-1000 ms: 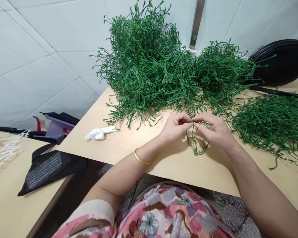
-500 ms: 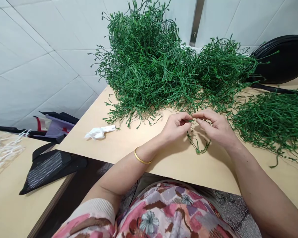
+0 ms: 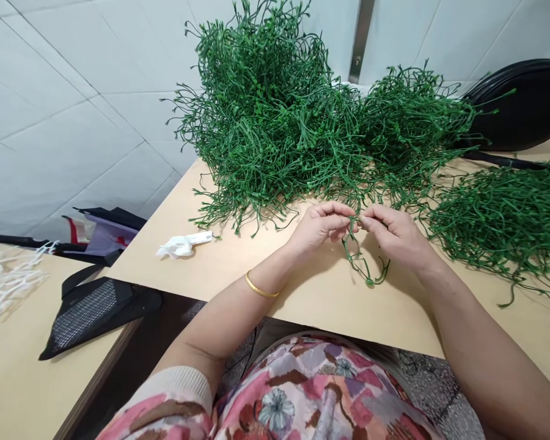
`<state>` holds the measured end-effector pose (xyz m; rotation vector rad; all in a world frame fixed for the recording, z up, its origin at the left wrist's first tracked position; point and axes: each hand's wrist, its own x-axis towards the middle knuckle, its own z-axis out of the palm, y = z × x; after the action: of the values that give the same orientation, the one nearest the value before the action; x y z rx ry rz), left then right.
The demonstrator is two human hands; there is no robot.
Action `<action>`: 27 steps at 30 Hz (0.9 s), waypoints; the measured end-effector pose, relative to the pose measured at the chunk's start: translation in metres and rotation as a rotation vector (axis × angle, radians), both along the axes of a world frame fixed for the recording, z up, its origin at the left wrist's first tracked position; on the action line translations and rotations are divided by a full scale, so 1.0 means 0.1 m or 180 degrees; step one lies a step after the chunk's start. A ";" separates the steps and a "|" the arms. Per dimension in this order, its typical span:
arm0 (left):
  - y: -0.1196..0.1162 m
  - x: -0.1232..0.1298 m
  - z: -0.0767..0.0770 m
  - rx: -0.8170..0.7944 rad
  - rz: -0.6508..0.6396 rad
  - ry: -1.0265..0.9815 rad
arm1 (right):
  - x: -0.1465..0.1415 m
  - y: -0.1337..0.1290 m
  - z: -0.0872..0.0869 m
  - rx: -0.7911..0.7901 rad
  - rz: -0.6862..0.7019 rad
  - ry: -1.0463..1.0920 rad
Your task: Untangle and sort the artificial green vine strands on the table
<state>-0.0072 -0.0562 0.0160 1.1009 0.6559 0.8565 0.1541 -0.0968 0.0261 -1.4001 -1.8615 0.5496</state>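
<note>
Between my hands is a thin green plastic stem, branching, with small knobs at its tips. Its lower strands dangle in a loop just over the light wooden table. My left hand, with a gold bangle behind the wrist, pinches the upper part between thumb and fingers. Close beside it, my right hand also pinches the top end, thumb against forefinger. The two sets of fingertips nearly meet, and they hide part of the stem. A large heap of similar green stems rises right behind my hands.
To the right lies another pile of green stems, with a round black object behind it. A crumpled white tissue is on the left. Across a gap, a second table holds white branching pieces and a black mesh item.
My fingertips have shifted slightly on the stem, and more of its top shows between them. The right hand has closed into a tighter pinch. The dangling strands have swung a little.
</note>
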 end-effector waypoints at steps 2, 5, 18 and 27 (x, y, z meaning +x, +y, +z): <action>0.01 0.00 -0.01 0.0019 0.0001 -0.0058 | 0.01 0.00 0.00 -0.0077 0.0009 0.0078; 0.01 0.00 -0.01 0.0026 0.0029 -0.0026 | 0.01 0.00 0.00 -0.0085 -0.0010 0.0074; -0.02 0.01 -0.01 0.0339 -0.0003 0.0212 | -0.02 0.00 -0.02 -0.0048 -0.0020 0.0043; -0.09 0.05 -0.08 0.1628 0.0496 0.0986 | -0.06 -0.02 -0.03 0.0146 0.0228 -0.0081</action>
<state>-0.0026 -0.0649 0.0081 1.6829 0.8101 1.0293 0.1483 -0.0988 0.0231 -1.3206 -1.9386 0.5234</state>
